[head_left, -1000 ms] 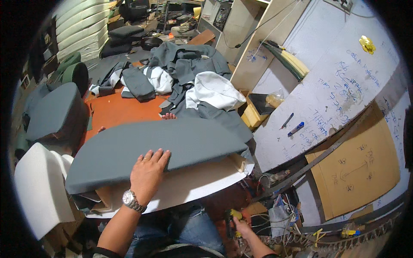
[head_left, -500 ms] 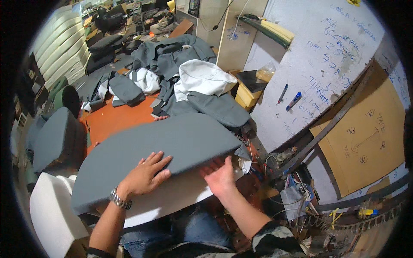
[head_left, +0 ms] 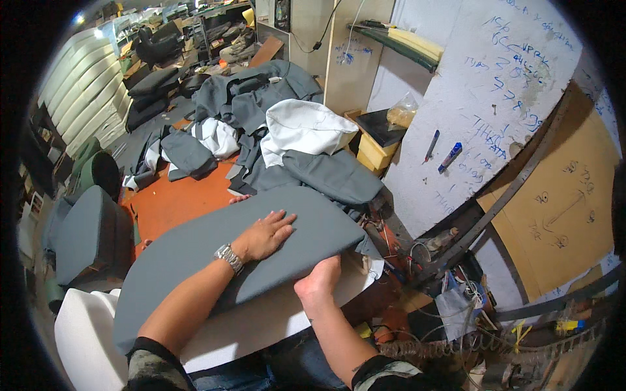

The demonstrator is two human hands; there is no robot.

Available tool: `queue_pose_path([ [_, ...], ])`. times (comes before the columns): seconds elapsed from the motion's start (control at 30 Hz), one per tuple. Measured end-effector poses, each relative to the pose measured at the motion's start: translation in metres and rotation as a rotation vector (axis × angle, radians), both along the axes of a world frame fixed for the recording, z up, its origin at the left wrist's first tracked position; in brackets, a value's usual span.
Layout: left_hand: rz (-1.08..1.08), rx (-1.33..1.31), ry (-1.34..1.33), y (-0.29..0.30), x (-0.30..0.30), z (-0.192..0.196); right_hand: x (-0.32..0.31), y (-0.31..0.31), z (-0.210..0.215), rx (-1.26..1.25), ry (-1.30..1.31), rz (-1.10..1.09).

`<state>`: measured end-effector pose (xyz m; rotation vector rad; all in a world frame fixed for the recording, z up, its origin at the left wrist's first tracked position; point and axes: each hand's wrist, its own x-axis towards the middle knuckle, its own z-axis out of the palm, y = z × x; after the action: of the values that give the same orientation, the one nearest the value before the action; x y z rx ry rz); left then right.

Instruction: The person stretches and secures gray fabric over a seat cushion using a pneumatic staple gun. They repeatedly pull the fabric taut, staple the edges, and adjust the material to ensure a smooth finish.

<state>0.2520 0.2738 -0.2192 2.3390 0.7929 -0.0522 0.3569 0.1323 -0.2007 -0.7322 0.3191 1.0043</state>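
Note:
A long cushion covered in grey fabric (head_left: 195, 254) lies across my lap and the orange table, with white foam (head_left: 261, 322) showing along its near edge. My left hand (head_left: 264, 236) rests flat on top of the grey cover, fingers spread, a metal watch on the wrist. My right hand (head_left: 319, 281) grips the cushion's near right edge, fingers curled under the grey fabric where it meets the foam.
A heap of grey and white fabric covers (head_left: 280, 130) lies on the orange table (head_left: 186, 199) behind the cushion. A grey upholstered seat (head_left: 85, 238) stands at left. A white board with blue writing (head_left: 482, 111) leans at right, over tangled wires and tools (head_left: 456, 293).
My right hand came up from below the table and took hold of the cushion's near right edge. My left hand slid rightward on the cover. The view moved closer.

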Motion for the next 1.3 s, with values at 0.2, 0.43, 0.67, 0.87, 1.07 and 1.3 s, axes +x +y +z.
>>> queue_pose_path([
  [0.2, -0.123, 0.014, -0.003, -0.045, 0.011, 0.034, 0.002, 0.003, -0.023, 0.098, -0.030, 0.051],
  [0.43, -0.190, 0.332, 0.020, -0.094, 0.034, 0.053, 0.021, -0.003, -0.081, 0.341, 0.036, 0.278],
  [0.67, -0.107, 0.653, 0.118, -0.135, 0.044, 0.047, 0.035, -0.028, -0.092, 0.097, -0.195, 0.331],
  [0.87, 0.064, 0.913, 0.064, -0.144, 0.052, 0.019, 0.091, -0.192, -0.118, -0.148, -1.077, 1.167],
  [1.07, 0.131, 0.943, -0.049, -0.150, 0.053, 0.000, 0.119, -0.321, -0.281, -0.975, -1.524, 0.714],
  [1.3, 0.152, 0.975, -0.084, -0.151, 0.053, -0.005, 0.158, -0.325, -0.364, -1.289, -1.704, 1.972],
])
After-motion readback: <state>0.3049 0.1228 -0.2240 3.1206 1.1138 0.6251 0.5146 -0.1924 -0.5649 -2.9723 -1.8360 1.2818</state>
